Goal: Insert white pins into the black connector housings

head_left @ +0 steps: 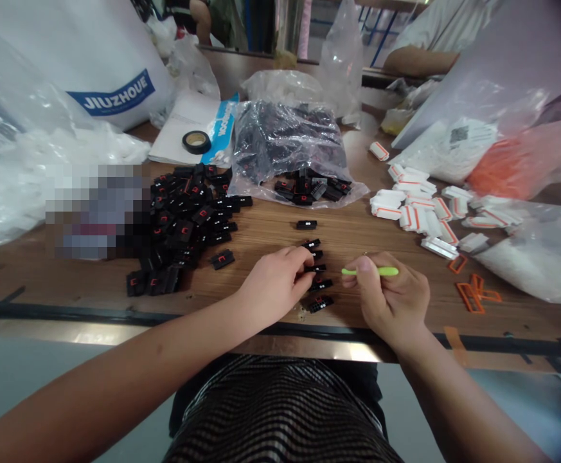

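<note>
My left hand (pixel 275 283) reaches over a short column of small black plastic connector housings on the wooden table. Its thumb and fingertips close around one black connector housing (pixel 317 268) in that column. Another black housing (pixel 320 304) lies nearest the table edge, and one more (pixel 306 225) sits apart at the far end. Just to the right, my right hand (pixel 393 296) is closed on a slim bright green plastic stick (pixel 383 271), its tapered end pointing left toward the column. The tip is clear of the housings.
A heap of black housings (pixel 184 225) lies left, beside a blurred-out patch. Behind are a clear bag of black housings (pixel 290 141) and a tape roll (pixel 196 142) on a booklet. White pieces with orange rims (pixel 419 215) and loose orange frames (pixel 470 297) lie right. Someone's arm (pixel 419 61) rests across.
</note>
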Available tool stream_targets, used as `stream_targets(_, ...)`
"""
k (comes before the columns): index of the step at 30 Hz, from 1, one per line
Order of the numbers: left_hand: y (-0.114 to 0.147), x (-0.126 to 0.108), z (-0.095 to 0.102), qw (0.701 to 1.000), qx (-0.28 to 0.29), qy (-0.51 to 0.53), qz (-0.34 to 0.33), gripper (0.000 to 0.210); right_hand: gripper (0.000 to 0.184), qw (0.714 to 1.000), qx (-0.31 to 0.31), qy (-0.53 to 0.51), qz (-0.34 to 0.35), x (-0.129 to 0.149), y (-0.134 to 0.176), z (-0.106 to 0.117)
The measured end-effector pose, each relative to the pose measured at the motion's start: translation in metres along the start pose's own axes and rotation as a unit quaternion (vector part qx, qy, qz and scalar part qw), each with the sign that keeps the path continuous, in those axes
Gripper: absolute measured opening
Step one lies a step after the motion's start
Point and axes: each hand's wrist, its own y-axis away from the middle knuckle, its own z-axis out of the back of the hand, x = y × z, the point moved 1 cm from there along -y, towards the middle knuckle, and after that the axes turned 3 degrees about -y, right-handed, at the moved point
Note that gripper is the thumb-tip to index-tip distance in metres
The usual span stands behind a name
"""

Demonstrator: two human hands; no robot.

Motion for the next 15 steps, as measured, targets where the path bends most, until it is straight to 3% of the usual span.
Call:
stream_targets(3,0.0002,-0.0004,0.0004,1.000,0.006,0.001,0.001,0.009,0.023,1.000,-0.006,-0.022,-0.010,-0.0013,0.0012,-0.0009)
stream_targets(8,0.0011,-0.0003,0.0009,1.000,0.008,-0.006,-0.001,0.008,0.027,0.974,-0.112,-0.171,-0.097,-0.0083,0.0026,-0.0047)
stream_targets(15,0.0014,0.0002,0.0004,1.000,0.002,-0.008,-0.005,0.007,0.030,0.974,-0.093,-0.177,-0.106,-0.0069,0.0008,-0.0059)
